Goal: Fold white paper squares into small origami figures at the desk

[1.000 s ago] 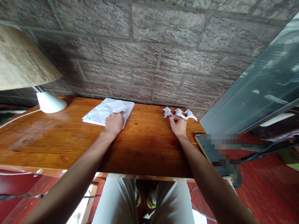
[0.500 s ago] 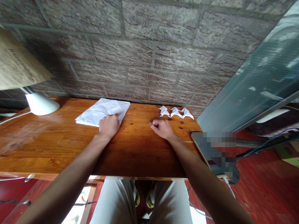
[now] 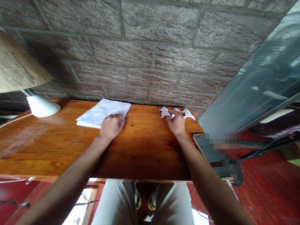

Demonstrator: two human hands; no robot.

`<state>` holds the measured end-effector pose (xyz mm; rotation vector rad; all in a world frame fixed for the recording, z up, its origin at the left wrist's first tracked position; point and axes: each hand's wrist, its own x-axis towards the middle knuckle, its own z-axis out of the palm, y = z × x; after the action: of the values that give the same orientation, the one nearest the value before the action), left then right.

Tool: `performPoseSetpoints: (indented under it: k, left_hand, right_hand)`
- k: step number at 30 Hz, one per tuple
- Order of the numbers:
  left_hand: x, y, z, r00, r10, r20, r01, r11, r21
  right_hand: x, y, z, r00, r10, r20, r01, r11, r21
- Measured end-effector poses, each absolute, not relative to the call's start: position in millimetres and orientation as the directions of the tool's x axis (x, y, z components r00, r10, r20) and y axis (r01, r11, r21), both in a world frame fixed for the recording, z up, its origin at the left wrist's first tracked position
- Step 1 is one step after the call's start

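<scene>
Three small white origami pieces lie in a row at the back right of the wooden desk. The left piece (image 3: 164, 112) and the right piece (image 3: 188, 113) are in plain sight. My right hand (image 3: 177, 123) is over the middle piece (image 3: 172, 116) and covers much of it, with thumb and fingers around it. My left hand (image 3: 111, 126) rests at the near right corner of a stack of creased white paper sheets (image 3: 103, 112). Its thumb stands apart from the fingers, whose tips bend over the paper and are partly hidden.
A lamp with a white base (image 3: 42, 106) and a printed shade (image 3: 21, 64) stands at the left. The desk (image 3: 140, 150) backs onto a stone-patterned wall (image 3: 138, 56). At its right edge lies a tablet-like device (image 3: 208, 153), partly pixelated, with a cable. A ribbed translucent panel (image 3: 243, 84) rises beyond.
My right hand has moved right and away from me, from bare desk onto the middle origami piece. My left hand has loosened from a fist, its thumb now out, still at the paper stack.
</scene>
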<state>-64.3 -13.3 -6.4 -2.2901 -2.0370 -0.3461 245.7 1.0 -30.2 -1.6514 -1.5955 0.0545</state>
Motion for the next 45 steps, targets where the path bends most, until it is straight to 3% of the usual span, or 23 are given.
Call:
performPoseSetpoints:
  k: [4,8,12,23,26,29,31,33,36,38,40,42,45]
  left_hand:
    - [-61.4,-7.9,-17.0,0.287,0.9,0.327,0.915,-0.359,0.185]
    - [-57.3,-5.6,-24.2,0.371,0.849,0.376,0.844,-0.477,0.245]
    - [-56.8,-5.4,-24.6,0.376,0.853,0.361,0.823,-0.487,0.292]
    - [-57.3,-6.3,-24.1,0.401,0.83,0.387,0.776,-0.532,0.337]
    - [-55.7,-7.6,-23.8,0.391,0.837,0.384,0.764,-0.527,0.371]
    - [-49.6,-10.2,-22.2,0.36,0.846,0.394,0.725,-0.519,0.453]
    - [-42.4,-12.0,-20.2,0.309,0.852,0.422,0.664,-0.511,0.546]
    - [-34.4,-12.7,-17.7,0.224,0.863,0.453,0.571,-0.493,0.656]
    - [-25.7,-10.6,-14.5,0.099,0.863,0.495,0.391,-0.491,0.778]
    - [-23.5,-8.1,-13.8,0.073,0.887,0.456,0.206,-0.461,0.863]
    - [-22.8,-6.6,-14.6,0.151,0.937,0.315,0.033,-0.324,0.946]
    - [-21.9,-6.9,-16.0,0.245,0.944,0.219,-0.028,-0.219,0.975]
    - [-18.9,-9.5,-17.5,0.286,0.927,0.241,-0.003,-0.251,0.968]
  right_hand:
    - [257.2,8.2,-31.6,0.206,0.87,0.448,0.834,0.084,-0.546]
    - [266.7,15.0,-30.8,0.283,0.86,0.424,0.863,-0.036,-0.505]
    - [275.2,20.8,-33.0,0.357,0.883,0.306,0.859,-0.182,-0.479]
    - [277.7,20.8,-27.5,0.419,0.863,0.282,0.835,-0.244,-0.492]
    - [283.6,16.1,-23.3,0.448,0.82,0.357,0.816,-0.212,-0.538]
    - [281.0,8.0,-16.5,0.483,0.755,0.444,0.748,-0.092,-0.658]
    - [269.3,0.8,-10.9,0.476,0.813,0.335,0.551,0.02,-0.834]
    - [250.9,-7.4,-5.3,0.399,0.905,0.147,0.241,0.052,-0.969]
    - [221.7,-18.8,0.6,0.077,0.996,-0.039,-0.044,-0.036,-0.998]
    - [207.1,-24.0,1.6,-0.1,0.991,-0.09,-0.117,-0.102,-0.988]
    - [197.6,-27.0,-0.2,-0.202,0.974,-0.105,-0.154,-0.137,-0.978]
    - [192.0,-28.3,-3.6,-0.262,0.956,-0.129,-0.156,-0.174,-0.972]
    - [187.9,-28.8,-8.6,-0.312,0.94,-0.138,-0.113,-0.181,-0.977]
